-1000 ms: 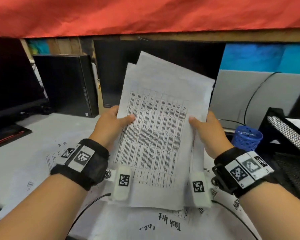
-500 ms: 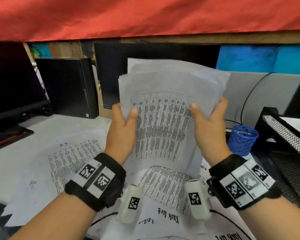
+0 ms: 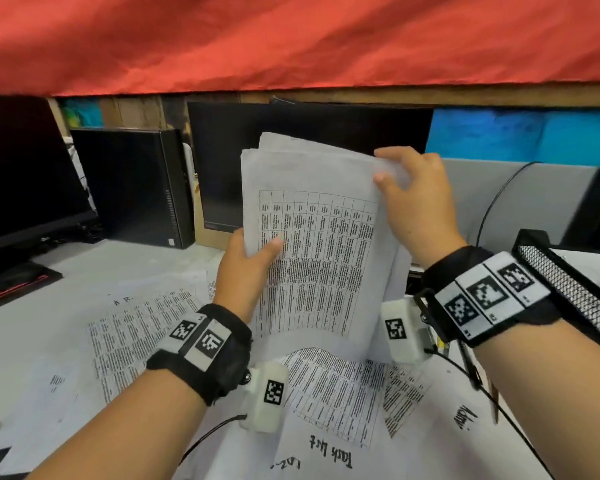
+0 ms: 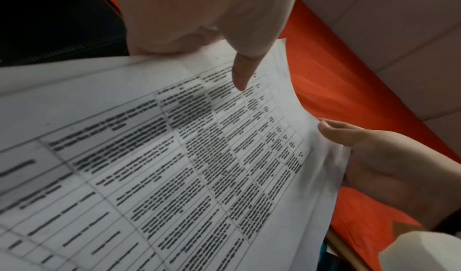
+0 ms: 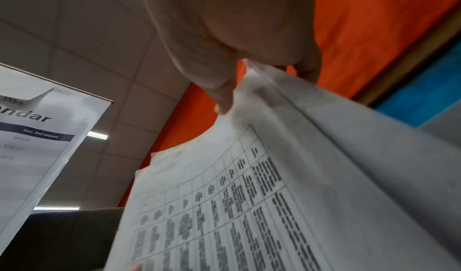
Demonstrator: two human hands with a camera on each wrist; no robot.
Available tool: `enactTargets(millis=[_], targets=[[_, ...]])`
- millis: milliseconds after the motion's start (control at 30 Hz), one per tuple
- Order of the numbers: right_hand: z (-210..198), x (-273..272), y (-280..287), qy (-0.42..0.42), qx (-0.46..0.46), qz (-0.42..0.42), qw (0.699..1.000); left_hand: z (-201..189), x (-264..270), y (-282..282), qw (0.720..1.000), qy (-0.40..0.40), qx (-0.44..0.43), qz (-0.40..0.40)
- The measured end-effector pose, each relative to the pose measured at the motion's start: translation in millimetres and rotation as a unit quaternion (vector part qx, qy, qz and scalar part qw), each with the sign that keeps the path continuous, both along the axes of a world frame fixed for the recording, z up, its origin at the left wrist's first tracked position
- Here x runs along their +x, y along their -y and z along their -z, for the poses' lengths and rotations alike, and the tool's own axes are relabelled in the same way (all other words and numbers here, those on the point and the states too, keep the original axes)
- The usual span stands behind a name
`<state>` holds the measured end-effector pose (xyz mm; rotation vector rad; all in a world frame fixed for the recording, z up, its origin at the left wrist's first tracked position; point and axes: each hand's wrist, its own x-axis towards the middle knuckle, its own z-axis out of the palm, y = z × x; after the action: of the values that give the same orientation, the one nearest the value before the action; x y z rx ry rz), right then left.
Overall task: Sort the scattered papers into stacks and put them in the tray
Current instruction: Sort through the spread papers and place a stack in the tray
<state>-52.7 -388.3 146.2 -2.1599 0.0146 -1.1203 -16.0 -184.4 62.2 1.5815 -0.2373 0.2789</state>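
The person is holding a stack of printed papers point(image 3: 317, 244) upright above the desk point(image 3: 32, 327), the printed table on the front sheet facing them. The left hand point(image 3: 245, 271) is gripping the stack's left edge partway up, thumb pressed across the front and fingers hidden behind. The right hand point(image 3: 418, 199) is now pinching the top right corner, thumb on the front sheet and fingers curled over the upper edge; half a second ago it was gripping the right edge lower down, and a second ago both hands were clasping the sides at about the same height. Since then the sheets have drawn closer together: the offset corner that was sticking out at the top is now only a narrow strip behind the front page, and the stack is standing straighter than in the tilted earlier picture.

More loose papers point(image 3: 329, 393) are lying scattered on the desk under the hands, some with printed tables, some with handwriting. The black mesh tray point(image 3: 568, 289) is sitting at the right edge, just beside the right wrist, with a white sheet in its upper tier. Dark monitors point(image 3: 305, 133) are standing behind the stack.
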Motion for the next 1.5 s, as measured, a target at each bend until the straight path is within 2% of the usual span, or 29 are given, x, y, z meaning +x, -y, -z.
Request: enactTargets(millis=[133, 267, 367, 467, 567, 733, 833, 967, 1133, 1267, 1333, 1500], targets=[[-1.7, 5.7, 2.8, 0.049, 0.021, 0.011, 0.999, 8.9, 12.5, 4.5, 1.000, -0.012, 0.007, -0.026], [6.1, 7.9, 8.3, 0.099, 0.144, -0.029, 0.984, 10.1, 20.9, 7.4, 0.999, -0.022, 0.009, -0.048], [33.3, 4.9, 14.6, 0.024, 0.240, -0.061, 0.968, 8.3, 24.9, 5.8, 0.999, -0.026, -0.016, -0.034], [68.2, 3.5, 17.2, -0.090, 0.264, -0.062, 0.958, 5.6, 25.7, 3.1, 0.999, -0.023, -0.047, 0.000], [88.3, 2.8, 10.2, -0.138, 0.288, -0.062, 0.946, 1.9, 22.1, 4.0, 0.997, -0.030, -0.067, 0.033], [90.7, -2.3, -3.0, -0.070, 0.306, -0.052, 0.948, -8.2, 6.4, 9.0, 0.998, 0.035, -0.057, -0.006], [101.5, -12.2, -10.3, -0.084, 0.314, -0.057, 0.944, 1.6, -4.6, 10.1, 0.998, 0.062, -0.004, -0.004], [117.4, -18.6, -19.2, -0.155, 0.312, -0.078, 0.934, 22.5, -10.8, 13.8, 1.000, 0.014, 0.009, 0.003], [122.6, -9.8, -26.2, -0.167, 0.325, -0.077, 0.928, 26.1, -0.9, 19.8, 0.999, -0.046, -0.006, -0.015], [134.7, -4.4, -33.8, -0.185, 0.314, -0.062, 0.929, 38.6, 13.4, 25.5, 0.996, -0.068, 0.013, -0.063], [138.3, -4.8, -33.8, -0.182, 0.301, -0.052, 0.935, 43.8, 15.6, 26.2, 0.993, -0.064, 0.048, -0.090], [133.9, -11.5, -19.9, -0.133, 0.290, -0.031, 0.947, 42.7, 11.1, 16.6, 0.994, -0.057, -0.023, -0.087]])
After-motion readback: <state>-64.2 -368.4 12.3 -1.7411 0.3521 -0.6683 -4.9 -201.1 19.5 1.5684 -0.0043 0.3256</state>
